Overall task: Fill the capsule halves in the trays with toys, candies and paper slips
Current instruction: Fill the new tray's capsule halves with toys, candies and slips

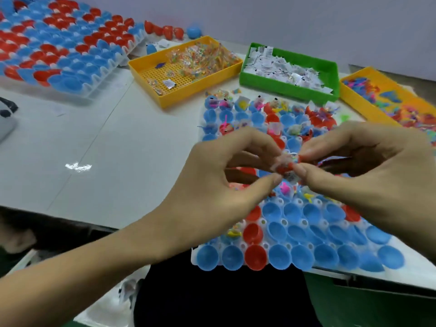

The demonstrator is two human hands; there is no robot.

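A white tray (415, 267) of blue and red capsule halves (278, 256) lies in front of me. Its far rows hold toys, candies and slips; the near rows look bare inside. Above the tray's middle, my left hand (226, 185) and my right hand (368, 171) meet fingertip to fingertip. Together they pinch a small clear packet of coloured candy (286, 165). My right palm also seems to hold some coloured bits, though blur hides what they are.
A yellow bin (188, 90) of wrapped candies, a green bin (266, 82) of paper slips and a yellow bin (358, 100) of plastic toys stand behind the tray. A second tray (103, 74) of capsule halves sits far left. Loose capsules (165, 30) lie by the wall.
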